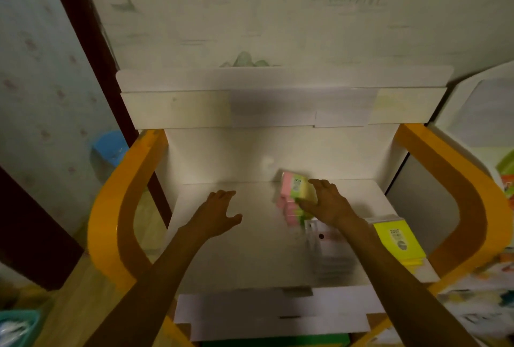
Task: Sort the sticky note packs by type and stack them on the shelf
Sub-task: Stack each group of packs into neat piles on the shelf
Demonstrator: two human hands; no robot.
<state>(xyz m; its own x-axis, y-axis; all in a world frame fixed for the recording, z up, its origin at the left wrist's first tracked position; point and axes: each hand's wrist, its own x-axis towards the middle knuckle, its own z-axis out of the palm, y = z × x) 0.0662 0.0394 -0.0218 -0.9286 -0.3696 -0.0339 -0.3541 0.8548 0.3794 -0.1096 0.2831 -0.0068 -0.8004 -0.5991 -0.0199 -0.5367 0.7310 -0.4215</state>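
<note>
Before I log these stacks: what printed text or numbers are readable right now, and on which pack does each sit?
"2207" on the label of the yellow pack at the shelf's right edge.
"2209", slightly blurred, on the pink and yellow pack atop the stack under the right hand.
Smaller print and round marks below both numbers: too blurred to read.
Clear packs: nothing legible.

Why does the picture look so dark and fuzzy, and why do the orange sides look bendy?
In the head view the room light is dim; the pink and yellow pack under the right hand and the pale stack nearer the camera are smeared by motion blur; the wide-angle lens curves the orange shelf sides; the left hand looks sharper.
</note>
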